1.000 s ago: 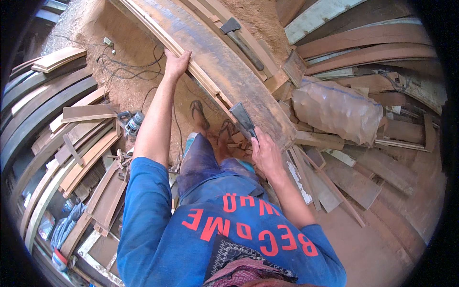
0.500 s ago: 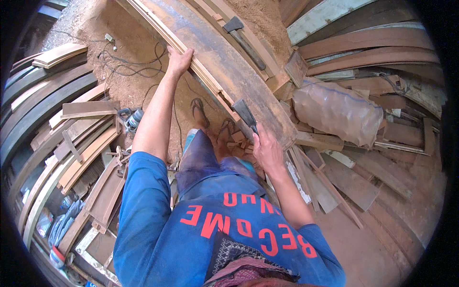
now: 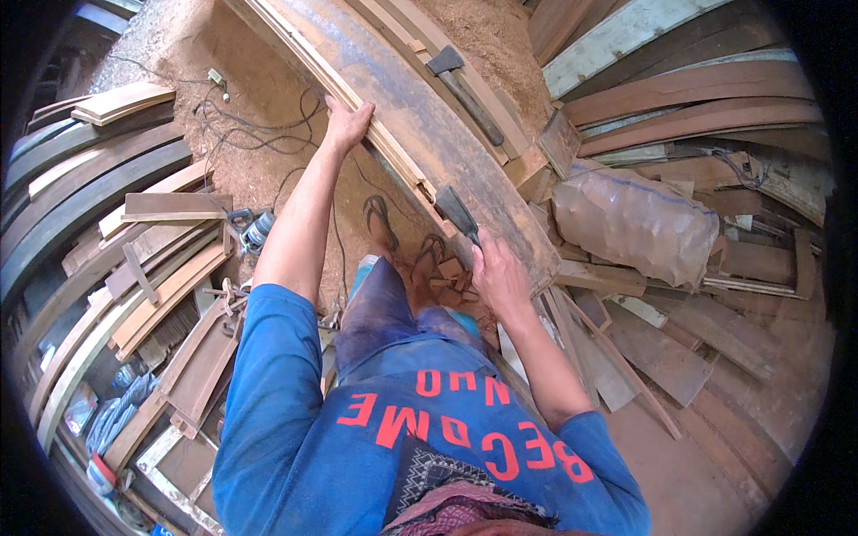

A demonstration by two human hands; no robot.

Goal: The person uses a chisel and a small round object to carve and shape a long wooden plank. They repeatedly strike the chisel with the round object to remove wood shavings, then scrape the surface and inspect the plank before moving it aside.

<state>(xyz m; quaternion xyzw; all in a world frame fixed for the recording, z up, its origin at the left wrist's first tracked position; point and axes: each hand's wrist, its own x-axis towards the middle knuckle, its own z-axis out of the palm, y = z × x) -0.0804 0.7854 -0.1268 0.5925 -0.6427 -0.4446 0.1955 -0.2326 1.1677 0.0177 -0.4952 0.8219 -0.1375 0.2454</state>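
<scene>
A long, narrow wooden strip (image 3: 389, 143) runs along the near edge of the worn workbench (image 3: 407, 107), with a notch near its lower end. My left hand (image 3: 347, 125) is closed around this strip, thumb on top and fingers over the near side. In my right hand (image 3: 500, 272) is a wide, dark-bladed chisel (image 3: 457, 213). Its blade lies against the notched end of the strip, and my fingers hide its handle. Farther back on the bench rests a hatchet (image 3: 445, 61) with a dark handle, beside some pale boards (image 3: 487, 76).
Stacked planks (image 3: 98, 183) fill the left side, near a blue power tool (image 3: 257, 230). Black cable (image 3: 241, 134) loops over the sawdust-covered floor. To the right sit a bulging plastic-wrapped bundle (image 3: 635, 219) and curved boards (image 3: 688, 94). Sandals (image 3: 380, 219) show below the bench.
The whole view has shifted slightly. Both hands keep their hold, and the chisel stays at the notched end of the strip with hardly any visible movement.
</scene>
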